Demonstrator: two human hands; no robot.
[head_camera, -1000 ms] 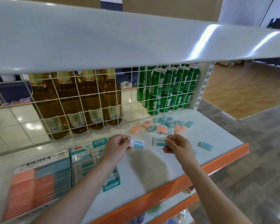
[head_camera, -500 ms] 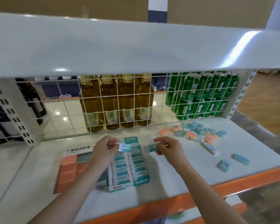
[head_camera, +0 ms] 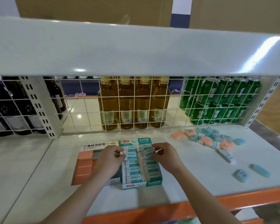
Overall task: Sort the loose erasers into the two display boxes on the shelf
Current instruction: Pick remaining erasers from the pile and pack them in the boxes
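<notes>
Both hands hover over the teal display box [head_camera: 141, 183] on the shelf [head_camera: 192, 180]: the left hand [head_camera: 111, 156] pinches a white-and-teal eraser [head_camera: 131, 155], the right hand [head_camera: 164, 155] pinches another (blurred). Loose erasers [head_camera: 212, 139] lie well apart to the right; the orange display box [head_camera: 83, 168] sits just beside.

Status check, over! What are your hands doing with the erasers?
Left hand and right hand each pinch a sleeved eraser over teal box. Loose pile waits right. Nothing blocking.

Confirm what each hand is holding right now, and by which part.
Left hand pinches a white-and-teal eraser by its left end, over the teal display box. Right hand pinches another eraser by its right end; blurred.
</notes>
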